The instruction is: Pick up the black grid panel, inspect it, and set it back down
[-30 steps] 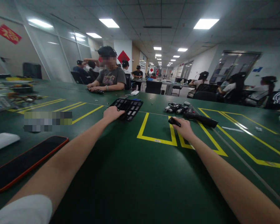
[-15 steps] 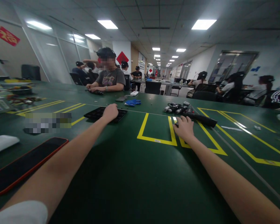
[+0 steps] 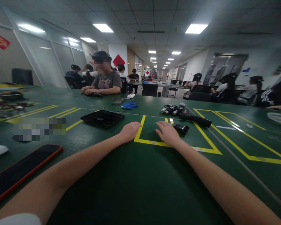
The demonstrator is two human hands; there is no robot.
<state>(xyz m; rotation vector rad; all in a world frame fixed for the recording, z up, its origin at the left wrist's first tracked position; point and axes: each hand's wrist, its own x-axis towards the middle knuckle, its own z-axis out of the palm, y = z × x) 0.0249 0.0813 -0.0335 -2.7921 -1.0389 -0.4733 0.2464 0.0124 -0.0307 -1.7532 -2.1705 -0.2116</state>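
Observation:
My left hand (image 3: 130,131) rests on the green table (image 3: 140,184), fingers loosely curled, holding nothing, on the left line of a yellow taped rectangle (image 3: 154,143). My right hand (image 3: 167,132) lies flat and open inside that rectangle, empty. A small black device (image 3: 181,128) sits just right of my right hand, apart from it. A flat black compartment tray (image 3: 102,118) lies to the left of my left hand, a short way off.
A long black tool (image 3: 195,119) and a pile of small metal-tipped parts (image 3: 174,109) lie behind the rectangle. Blue gloves (image 3: 129,105) sit farther back. A red-edged phone (image 3: 18,173) lies at near left. A person (image 3: 104,78) sits across the table; others sit beyond.
My left hand set the black tray down flat at the left and pulled back toward me. My right hand let go of the small black device and moved left into the rectangle.

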